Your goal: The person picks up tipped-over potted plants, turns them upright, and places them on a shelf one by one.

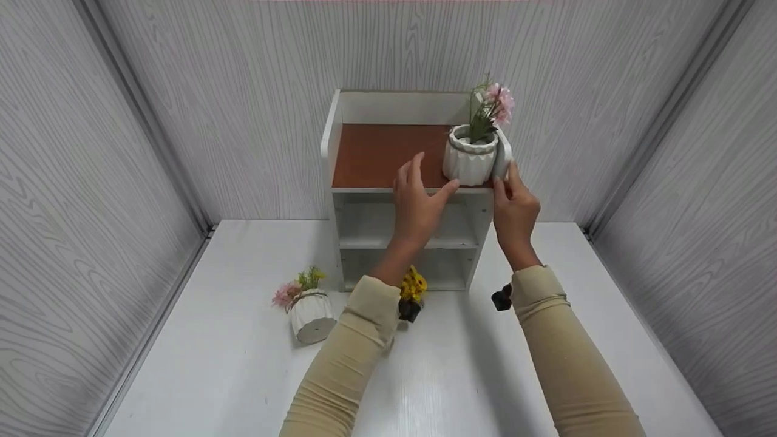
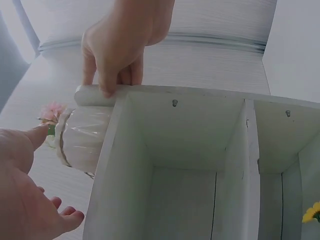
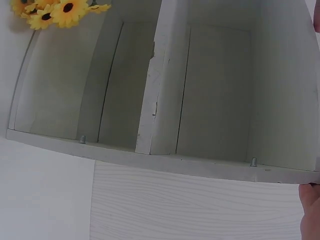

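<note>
A white two-tier shelf [image 1: 405, 247] with a brown top board [image 1: 379, 155] stands against the back wall. At the right end of that board sits a white ribbed pot [image 1: 470, 162] with pink flowers, upright beside the side panel [image 1: 504, 155]. My left hand [image 1: 419, 203] hovers just left of the pot, fingers spread and holding nothing; the left wrist view shows its palm [image 2: 20, 185] apart from the pot. With thumb and fingers, my right hand [image 1: 517, 209] grips the front corner of the right side panel.
Left of the shelf, a second white pot [image 1: 312, 318] with pink and yellow flowers lies tipped on the white table [image 1: 243, 364]. Yellow flowers [image 1: 414, 284] stand before the lower compartment, partly hidden by my left forearm. Grey wood-grain walls [image 1: 273, 109] enclose the table.
</note>
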Action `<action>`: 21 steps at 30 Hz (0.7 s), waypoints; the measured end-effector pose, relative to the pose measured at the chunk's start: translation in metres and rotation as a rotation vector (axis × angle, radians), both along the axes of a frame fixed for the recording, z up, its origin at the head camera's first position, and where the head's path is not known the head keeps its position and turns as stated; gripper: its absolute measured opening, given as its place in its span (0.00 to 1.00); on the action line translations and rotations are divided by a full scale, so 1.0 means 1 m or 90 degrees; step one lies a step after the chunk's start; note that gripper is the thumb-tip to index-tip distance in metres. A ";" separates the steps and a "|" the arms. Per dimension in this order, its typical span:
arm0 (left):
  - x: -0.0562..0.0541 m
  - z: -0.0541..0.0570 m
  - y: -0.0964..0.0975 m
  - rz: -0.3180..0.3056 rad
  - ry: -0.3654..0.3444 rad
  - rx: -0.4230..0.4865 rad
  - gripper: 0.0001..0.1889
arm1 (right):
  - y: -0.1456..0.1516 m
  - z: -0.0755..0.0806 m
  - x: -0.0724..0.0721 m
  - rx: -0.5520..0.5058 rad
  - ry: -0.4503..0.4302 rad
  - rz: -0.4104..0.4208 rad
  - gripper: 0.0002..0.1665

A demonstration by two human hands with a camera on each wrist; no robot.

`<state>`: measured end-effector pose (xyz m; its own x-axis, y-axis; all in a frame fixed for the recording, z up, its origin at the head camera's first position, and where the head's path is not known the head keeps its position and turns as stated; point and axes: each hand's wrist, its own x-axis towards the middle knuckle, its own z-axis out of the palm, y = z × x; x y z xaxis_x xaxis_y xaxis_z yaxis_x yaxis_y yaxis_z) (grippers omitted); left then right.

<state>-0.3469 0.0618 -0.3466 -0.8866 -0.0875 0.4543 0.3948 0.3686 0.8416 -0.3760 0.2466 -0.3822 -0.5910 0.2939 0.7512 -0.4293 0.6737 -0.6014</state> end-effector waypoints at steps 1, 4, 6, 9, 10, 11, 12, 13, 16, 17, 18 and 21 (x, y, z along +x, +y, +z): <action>0.003 -0.001 -0.004 0.000 0.002 0.000 0.42 | 0.000 0.000 0.000 -0.003 -0.003 0.002 0.28; 0.013 -0.003 -0.015 -0.004 0.007 0.005 0.42 | 0.000 0.000 0.000 -0.007 -0.012 0.002 0.28; 0.020 -0.006 -0.023 -0.009 0.007 0.009 0.42 | 0.000 0.000 0.000 -0.008 -0.016 0.001 0.28; 0.030 -0.012 -0.033 -0.012 0.003 0.018 0.42 | 0.000 0.001 0.001 -0.011 -0.018 0.001 0.28; 0.033 -0.015 -0.037 -0.012 0.002 0.020 0.42 | 0.000 0.001 0.001 -0.009 -0.017 0.000 0.28; 0.036 -0.018 -0.040 -0.011 0.002 0.023 0.43 | 0.000 0.001 0.001 -0.011 -0.017 -0.001 0.28; 0.039 -0.021 -0.044 -0.011 0.002 0.027 0.43 | -0.001 0.001 0.001 -0.011 -0.015 -0.003 0.27; 0.041 -0.024 -0.047 -0.009 0.001 0.031 0.43 | -0.001 0.002 0.001 -0.011 -0.013 -0.004 0.27; 0.049 -0.034 -0.059 0.002 -0.005 0.044 0.44 | -0.001 0.002 0.001 -0.011 -0.011 -0.008 0.27; 0.052 -0.038 -0.064 0.009 -0.013 0.046 0.44 | -0.001 0.002 0.001 -0.012 -0.011 -0.009 0.27; 0.055 -0.042 -0.068 0.015 -0.021 0.047 0.44 | -0.001 0.002 0.001 -0.012 -0.012 -0.008 0.27; 0.063 -0.056 -0.084 0.031 -0.047 0.046 0.44 | -0.002 0.001 0.000 -0.015 -0.014 -0.008 0.27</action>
